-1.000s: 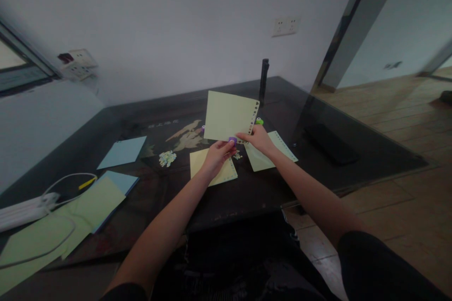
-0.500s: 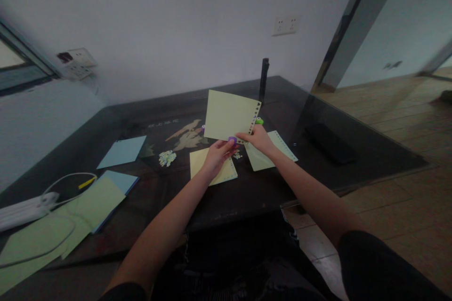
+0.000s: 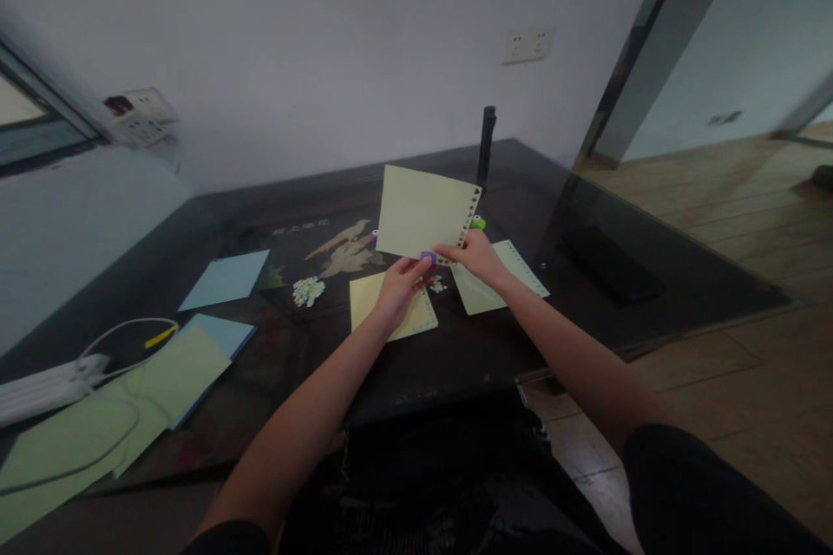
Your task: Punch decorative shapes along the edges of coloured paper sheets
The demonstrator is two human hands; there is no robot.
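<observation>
My left hand [image 3: 396, 290] is closed around a small purple paper punch [image 3: 428, 257], set at the lower edge of a pale yellow sheet of paper [image 3: 426, 212]. My right hand [image 3: 480, 256] pinches that sheet by its lower right corner, thumb in front. Small cut-out shapes run down the sheet's right edge and along part of its bottom. Behind the sheet, a green craft punch [image 3: 478, 223] peeks out above my right hand, and a bit of another purple one [image 3: 375, 236] shows at the left. Underneath lie a cream sheet [image 3: 368, 299] and a pale green sheet [image 3: 478, 290], both edged with punched holes.
Paper cut-outs form a pile [image 3: 308, 290], with a smaller heap [image 3: 437, 284] by my left hand. Blue paper [image 3: 227, 279], green sheets [image 3: 188, 373] and a white power strip [image 3: 52, 390] lie left. A black phone-like slab [image 3: 612, 264] lies right; a dark upright post [image 3: 486, 147] stands behind.
Almost nothing differs. Both hands, the sheet and the purple punch keep their places, with at most a tiny shift of the left fingers.
</observation>
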